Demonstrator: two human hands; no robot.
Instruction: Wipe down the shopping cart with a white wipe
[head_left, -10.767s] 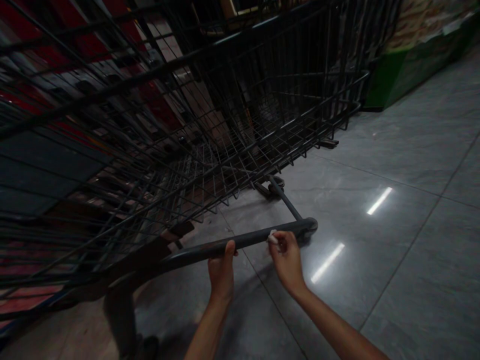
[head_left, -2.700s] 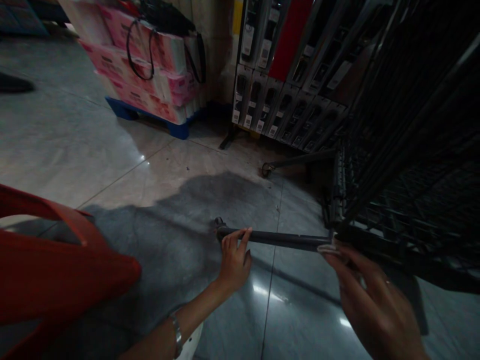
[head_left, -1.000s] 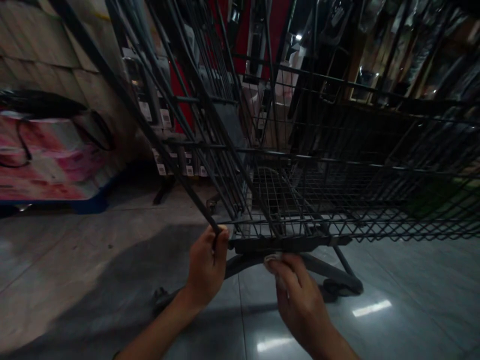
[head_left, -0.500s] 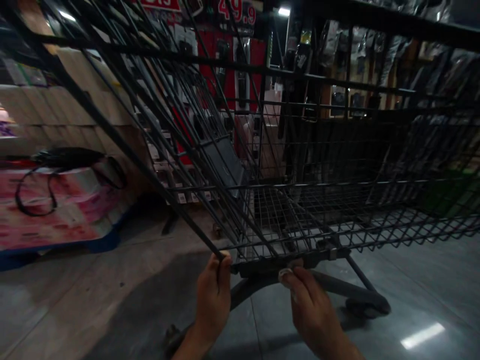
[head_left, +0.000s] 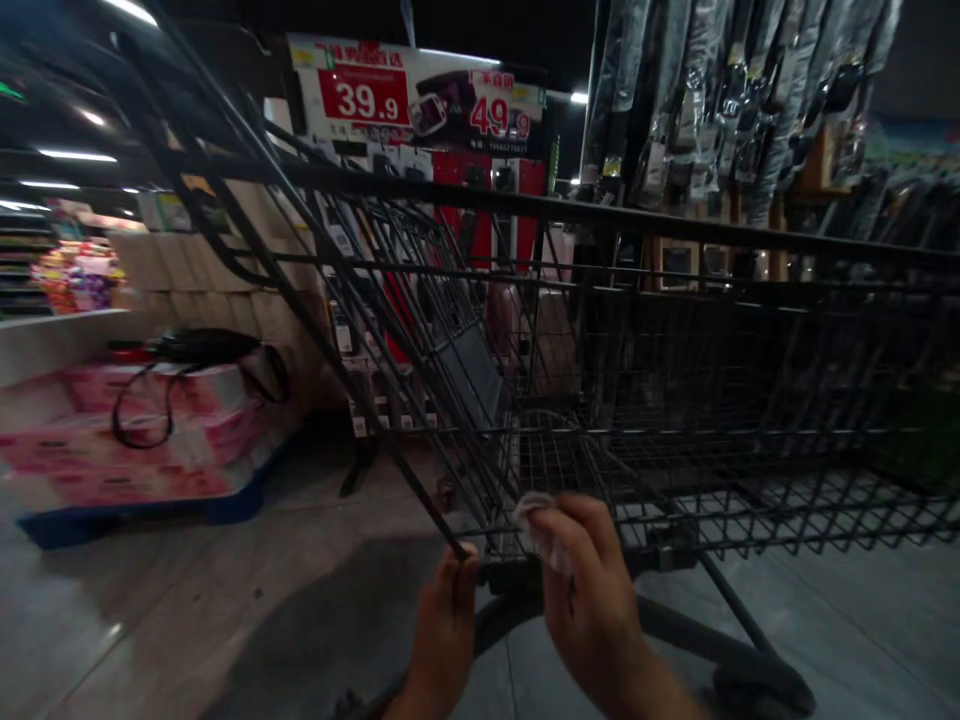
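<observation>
A dark metal shopping cart [head_left: 570, 205] stands side-on in front of me, its wire basket stretching to the right. My left hand [head_left: 448, 610] is closed around the lower end of a slanted frame bar [head_left: 375, 425] at the basket's rear bottom corner. A crumpled white cloth or tissue [head_left: 536, 508] is pinched in the fingers of my right hand [head_left: 589, 590]. That hand is in front of the basket's lower edge, just right of my left hand; whether the cloth touches the wires I cannot tell.
Pink packs [head_left: 150, 420] are stacked on a blue pallet [head_left: 142, 520] at the left, with a black strapped bag [head_left: 202, 345] on top. Behind the cart hang packaged goods [head_left: 697, 90] under price signs [head_left: 367, 95]. The cart's lower frame and wheel [head_left: 761, 685] stand on the tiled floor [head_left: 172, 600].
My right hand has risen and moved left with the white cloth, off the lower frame rail. My left hand keeps its hold on the bar. The view has tilted upward.
</observation>
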